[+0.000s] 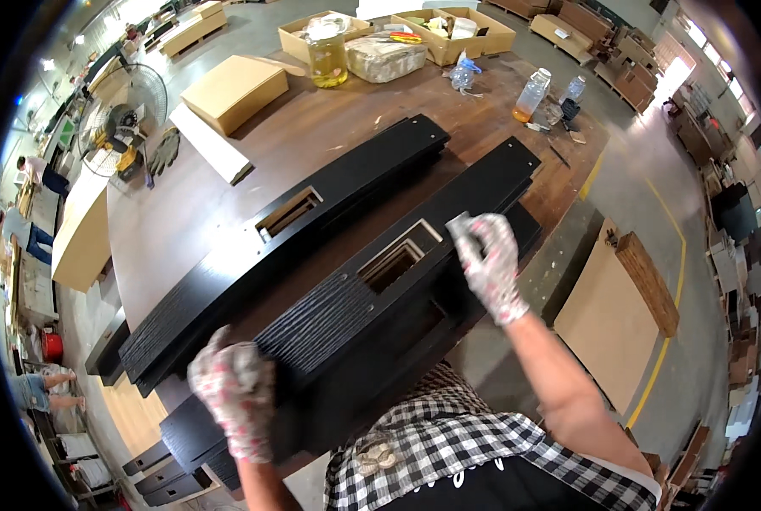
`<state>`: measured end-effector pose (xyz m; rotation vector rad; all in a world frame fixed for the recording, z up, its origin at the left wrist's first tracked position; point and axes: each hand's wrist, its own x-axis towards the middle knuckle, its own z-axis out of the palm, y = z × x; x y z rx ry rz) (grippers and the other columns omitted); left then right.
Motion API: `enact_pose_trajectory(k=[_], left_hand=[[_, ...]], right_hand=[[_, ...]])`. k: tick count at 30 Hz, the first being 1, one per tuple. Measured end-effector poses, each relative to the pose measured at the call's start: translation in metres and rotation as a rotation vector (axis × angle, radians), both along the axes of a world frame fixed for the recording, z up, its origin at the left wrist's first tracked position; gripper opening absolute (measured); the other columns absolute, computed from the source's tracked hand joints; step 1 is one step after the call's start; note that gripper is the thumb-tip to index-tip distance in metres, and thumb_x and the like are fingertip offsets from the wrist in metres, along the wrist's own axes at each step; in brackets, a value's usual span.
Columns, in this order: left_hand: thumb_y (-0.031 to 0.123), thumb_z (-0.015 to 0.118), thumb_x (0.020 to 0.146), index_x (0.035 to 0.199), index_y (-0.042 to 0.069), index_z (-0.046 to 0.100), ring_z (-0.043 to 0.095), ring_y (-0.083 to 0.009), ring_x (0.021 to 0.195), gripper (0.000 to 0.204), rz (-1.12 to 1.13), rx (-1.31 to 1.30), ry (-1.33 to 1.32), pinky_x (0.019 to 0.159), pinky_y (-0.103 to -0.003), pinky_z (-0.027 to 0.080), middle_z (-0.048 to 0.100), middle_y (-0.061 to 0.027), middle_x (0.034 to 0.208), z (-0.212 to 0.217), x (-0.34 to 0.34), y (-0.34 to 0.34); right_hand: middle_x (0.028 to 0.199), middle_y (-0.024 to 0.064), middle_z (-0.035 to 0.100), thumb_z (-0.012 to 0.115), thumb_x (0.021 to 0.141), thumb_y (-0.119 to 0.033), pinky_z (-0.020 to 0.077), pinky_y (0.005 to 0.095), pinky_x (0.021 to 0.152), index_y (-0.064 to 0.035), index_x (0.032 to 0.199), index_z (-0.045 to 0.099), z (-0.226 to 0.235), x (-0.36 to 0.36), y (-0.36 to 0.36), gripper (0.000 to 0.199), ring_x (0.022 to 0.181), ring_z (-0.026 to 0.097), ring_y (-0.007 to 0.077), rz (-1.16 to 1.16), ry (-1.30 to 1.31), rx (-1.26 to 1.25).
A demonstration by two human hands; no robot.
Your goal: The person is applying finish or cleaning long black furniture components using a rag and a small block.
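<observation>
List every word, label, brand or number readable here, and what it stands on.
Black garment: white script, partly covered by checked cloth; no whole word readable.
Background carton: pale label, too small to read.
Black boards: no lettering visible.

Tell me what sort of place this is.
Probably a furniture workshop or factory: slotted black wood-grain panels lie on a brown worktable, a large caged fan stands nearby, and a yellow line marks the floor.

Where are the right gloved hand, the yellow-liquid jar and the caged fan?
Right gloved hand (498,266): head view, back of the hand.
Yellow-liquid jar (328,65): head view, liquid-filled body.
Caged fan (122,117): head view, central hub.
</observation>
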<state>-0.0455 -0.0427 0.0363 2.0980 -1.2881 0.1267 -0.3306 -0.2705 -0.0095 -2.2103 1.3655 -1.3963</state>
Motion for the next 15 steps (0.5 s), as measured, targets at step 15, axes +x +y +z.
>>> enact_pose_trajectory(k=[15], left_hand=[[0.021, 0.073, 0.078, 0.094, 0.007, 0.065, 0.06, -0.033, 0.093, 0.022, 0.304, 0.152, -0.182, 0.083, -0.043, 0.047, 0.065, -0.0129, 0.095, -0.005, 0.071, 0.104]], right_hand=[[0.083, 0.0091, 0.06, 0.072, 0.081, -0.007, 0.0502, 0.038, 0.073, -0.0066, 0.089, 0.066, 0.027, 0.07, 0.082, 0.01, 0.079, 0.059, 0.0267, 0.094, 0.009, -0.032]])
